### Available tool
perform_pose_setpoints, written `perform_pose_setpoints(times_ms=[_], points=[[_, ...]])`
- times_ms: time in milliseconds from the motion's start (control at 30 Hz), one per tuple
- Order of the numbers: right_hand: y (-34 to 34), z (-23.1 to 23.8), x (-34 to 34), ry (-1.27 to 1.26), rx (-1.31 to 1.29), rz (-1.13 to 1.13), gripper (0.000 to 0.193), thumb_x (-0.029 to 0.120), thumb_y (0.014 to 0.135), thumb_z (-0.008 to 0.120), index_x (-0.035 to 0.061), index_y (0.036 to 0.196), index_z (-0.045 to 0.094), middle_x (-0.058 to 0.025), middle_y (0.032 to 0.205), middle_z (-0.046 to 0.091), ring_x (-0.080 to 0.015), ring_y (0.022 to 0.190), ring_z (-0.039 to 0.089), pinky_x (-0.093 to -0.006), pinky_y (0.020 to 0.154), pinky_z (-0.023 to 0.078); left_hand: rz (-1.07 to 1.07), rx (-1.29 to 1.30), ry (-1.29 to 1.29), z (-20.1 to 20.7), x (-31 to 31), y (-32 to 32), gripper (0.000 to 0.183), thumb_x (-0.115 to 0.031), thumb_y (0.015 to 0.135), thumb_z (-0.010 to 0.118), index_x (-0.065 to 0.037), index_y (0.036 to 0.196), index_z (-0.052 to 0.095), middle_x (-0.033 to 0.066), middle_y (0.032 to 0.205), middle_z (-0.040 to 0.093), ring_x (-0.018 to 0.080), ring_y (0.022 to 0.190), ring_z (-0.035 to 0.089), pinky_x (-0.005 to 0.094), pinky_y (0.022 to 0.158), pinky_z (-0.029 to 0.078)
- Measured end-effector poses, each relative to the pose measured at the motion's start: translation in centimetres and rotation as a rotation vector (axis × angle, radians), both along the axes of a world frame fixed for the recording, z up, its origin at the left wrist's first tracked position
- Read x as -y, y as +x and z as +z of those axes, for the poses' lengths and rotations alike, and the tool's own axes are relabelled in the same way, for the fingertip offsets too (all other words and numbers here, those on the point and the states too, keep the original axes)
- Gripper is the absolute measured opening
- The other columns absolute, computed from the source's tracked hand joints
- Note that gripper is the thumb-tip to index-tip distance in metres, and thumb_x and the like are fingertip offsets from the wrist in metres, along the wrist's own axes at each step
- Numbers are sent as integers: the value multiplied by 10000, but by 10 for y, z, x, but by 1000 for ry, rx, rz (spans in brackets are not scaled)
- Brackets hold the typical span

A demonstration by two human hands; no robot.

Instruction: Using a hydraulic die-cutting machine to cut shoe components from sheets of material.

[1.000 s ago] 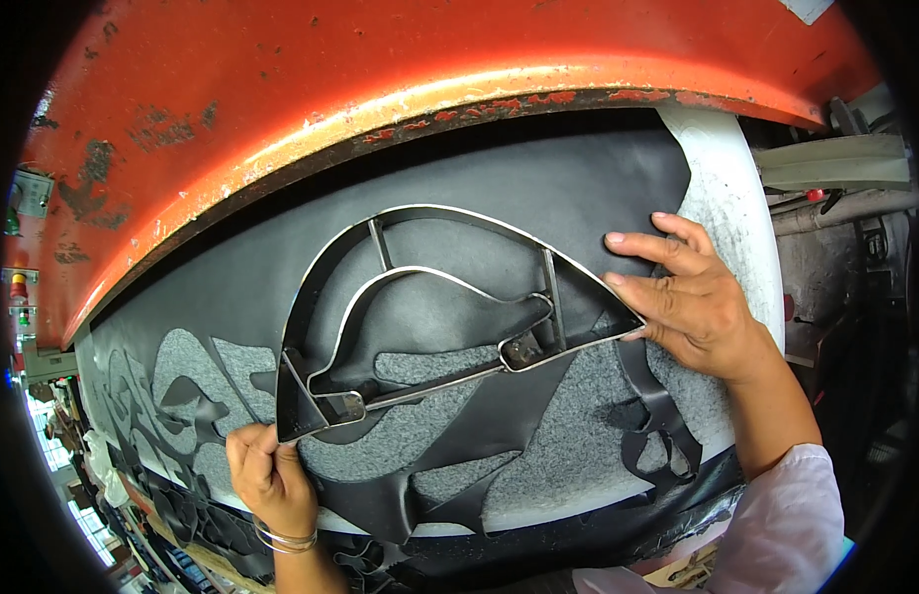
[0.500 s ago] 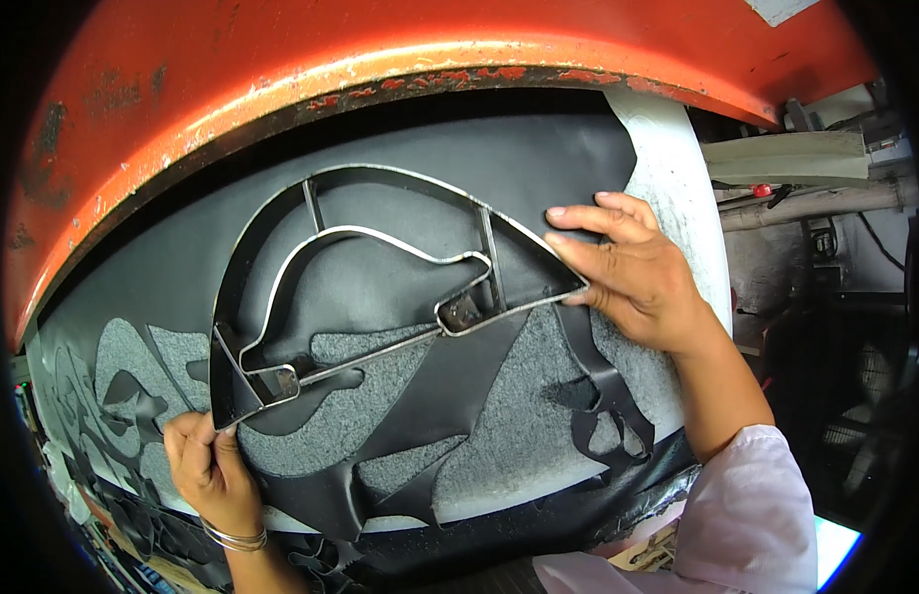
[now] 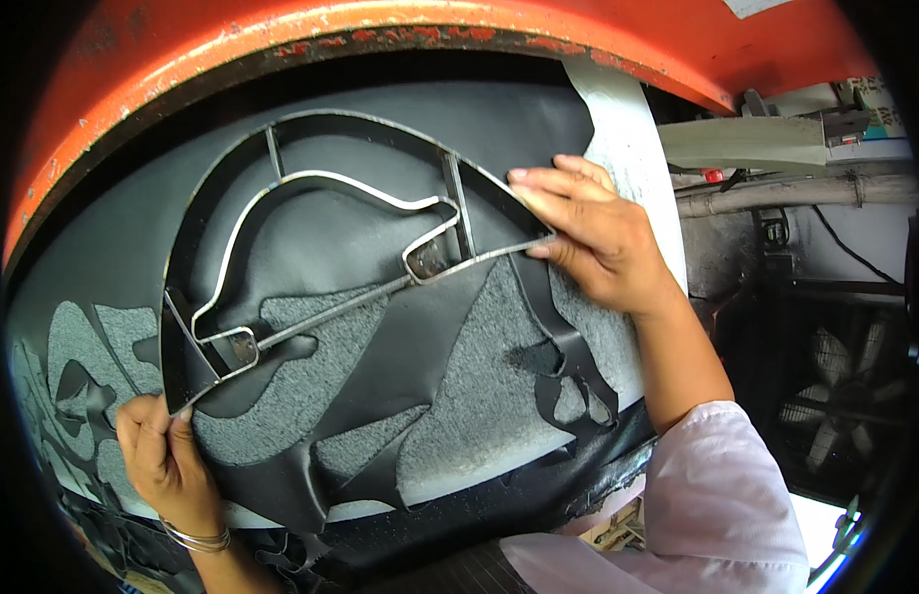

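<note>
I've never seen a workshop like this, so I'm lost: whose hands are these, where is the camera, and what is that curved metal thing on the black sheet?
The camera sits on the person's head and looks down through a wide lens, so straight edges bend. Both bare hands are that person's own. They hold a steel frame, a thin outline shape with cross bars, flat on a black sheet. The right hand presses its pointed right end; the left hand, with bangles at the wrist, grips its lower left corner. Shapes are already cut out of the sheet, showing a grey pad underneath. An orange metal body curves above.
</note>
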State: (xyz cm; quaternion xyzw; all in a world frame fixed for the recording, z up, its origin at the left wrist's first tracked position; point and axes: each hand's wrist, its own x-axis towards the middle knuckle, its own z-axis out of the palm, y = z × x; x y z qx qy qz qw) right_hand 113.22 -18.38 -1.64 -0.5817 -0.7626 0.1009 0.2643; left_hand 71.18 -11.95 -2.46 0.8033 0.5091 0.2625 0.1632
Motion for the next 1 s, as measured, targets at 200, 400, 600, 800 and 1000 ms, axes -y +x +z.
perform_pose_setpoints(times_ms=[200, 400, 600, 800, 1000], points=[[-1, -1, -2, 13, -4, 9, 443, 163, 785, 747, 106, 1216, 661, -86, 1209, 662, -236, 1124, 613, -442, 1049, 376, -7, 4, 10, -2, 1, -4, 75, 27, 883, 628, 53, 953, 621, 98, 890, 568, 214, 844, 528, 284, 790, 422], [-2, 2, -1, -1, 9, -8, 405, 132, 784, 743, 100, 1183, 681, -88, 1195, 667, -229, 1103, 622, -444, 1055, 377, -29, 4, 4, 2, 0, -2, 80, 21, 875, 641, 43, 951, 642, 92, 867, 574, 207, 821, 531, 281, 767, 421], [-6, 9, 0, 9, 31, -4, 404, 115, 761, 752, 69, 1158, 686, -103, 1175, 677, -242, 1107, 630, -454, 1047, 387, -39, -12, 57, 10, -1, -4, 130, 37, 829, 670, 19, 958, 664, 100, 847, 570, 216, 784, 545, 293, 718, 435], [-4, 21, 2, 0, 57, 2, 440, 98, 708, 767, 22, 1134, 690, -137, 1122, 691, -264, 1092, 636, -461, 1026, 390, -4, -53, 47, 17, 5, 7, 72, 27, 842, 667, 19, 897, 621, 96, 835, 540, 205, 779, 516, 281, 703, 410], [-6, 26, -2, -6, 32, -4, 463, 104, 698, 771, 52, 1151, 690, -126, 1124, 690, -267, 1077, 637, -468, 1032, 385, 16, -61, 70, 22, 7, 3, 58, 21, 843, 667, 16, 880, 622, 85, 834, 547, 193, 769, 504, 280, 691, 400]])
